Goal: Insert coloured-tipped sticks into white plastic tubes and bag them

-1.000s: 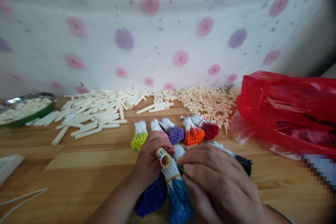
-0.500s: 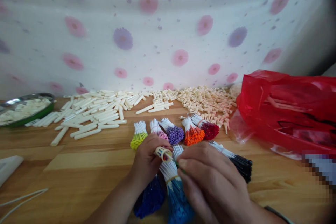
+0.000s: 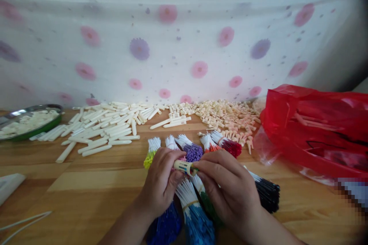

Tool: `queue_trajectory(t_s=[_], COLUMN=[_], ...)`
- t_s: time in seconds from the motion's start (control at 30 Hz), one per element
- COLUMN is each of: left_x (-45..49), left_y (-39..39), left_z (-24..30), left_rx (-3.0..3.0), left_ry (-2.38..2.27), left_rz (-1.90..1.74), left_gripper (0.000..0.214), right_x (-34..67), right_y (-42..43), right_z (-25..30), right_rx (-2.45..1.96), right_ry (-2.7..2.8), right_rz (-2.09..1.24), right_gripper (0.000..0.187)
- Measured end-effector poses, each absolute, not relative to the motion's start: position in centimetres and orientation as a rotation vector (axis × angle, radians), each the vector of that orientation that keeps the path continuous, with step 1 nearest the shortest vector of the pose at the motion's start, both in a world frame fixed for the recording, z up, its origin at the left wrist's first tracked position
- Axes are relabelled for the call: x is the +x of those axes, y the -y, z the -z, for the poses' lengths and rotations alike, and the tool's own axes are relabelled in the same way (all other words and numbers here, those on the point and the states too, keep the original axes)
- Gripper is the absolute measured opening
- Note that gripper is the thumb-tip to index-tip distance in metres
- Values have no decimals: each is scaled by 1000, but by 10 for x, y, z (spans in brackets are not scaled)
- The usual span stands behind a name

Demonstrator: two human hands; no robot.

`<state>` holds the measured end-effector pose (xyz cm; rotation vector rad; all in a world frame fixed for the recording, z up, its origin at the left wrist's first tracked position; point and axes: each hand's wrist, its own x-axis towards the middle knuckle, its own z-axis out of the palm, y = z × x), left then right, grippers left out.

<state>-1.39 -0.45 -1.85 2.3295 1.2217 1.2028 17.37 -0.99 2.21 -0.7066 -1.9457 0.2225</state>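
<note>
My left hand (image 3: 159,182) is closed around a short cream slotted pen barrel (image 3: 182,166), its open end facing right. Coloured bits show through the barrel's slots. At that open end my right hand (image 3: 231,185) pinches a green-ended pen refill (image 3: 196,169), mostly hidden by the fingers and the barrel. Under the hands lie banded refill bundles: light blue (image 3: 198,222), dark blue (image 3: 168,222) and a partly covered green one (image 3: 208,201). Just behind stand yellow (image 3: 150,157), purple (image 3: 194,152), orange (image 3: 211,146) and dark red (image 3: 231,147) bundles, with a pink one mostly covered.
Cream pen tubes (image 3: 106,126) are heaped at the back left, near a green-sided metal tray (image 3: 43,127) of small white parts. Slotted barrels and cone tips (image 3: 227,116) pile at the back right. A red plastic bag (image 3: 310,122) and black refills (image 3: 267,193) lie right.
My right hand has brought the green refill up to the barrel's open end, its tip now at the mouth. The barrel has turned more level, and the green bundle shows more.
</note>
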Motion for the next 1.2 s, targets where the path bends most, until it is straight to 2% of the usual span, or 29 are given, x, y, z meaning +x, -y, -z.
queue_trajectory(t_s=[0.2,0.37,0.57,0.8,0.87,1.0,1.2], left_x=[-15,-15,-14,-15,-15,-12,0], left_y=[4,5,4,2,3,2,-1], left_z=[26,28,23,24,25,26,28], left_rx=[2412,2532,2631,2657,2638,2471,2315], left_ry=[-1264,-1367,-1430,-1480,-1473,-1369,-1305], left_rz=[-1264,-1340,-1442,-1498,-1494,-1385,-1078], left_gripper=[33,35,31,26,26,24,10], right_x=[173,171,169,164,169,205,284], right_y=[4,0,4,7,7,5,20], right_z=[-18,-16,-13,-9,-7,-2,17], right_rx=[-698,-721,-751,-785,-781,-828,-1334], right_ry=[1916,1950,1858,1598,1539,1510,1958], right_rz=[-92,-166,-477,-1083,-1146,-843,-371], right_gripper=[12,12,13,14,14,16,14])
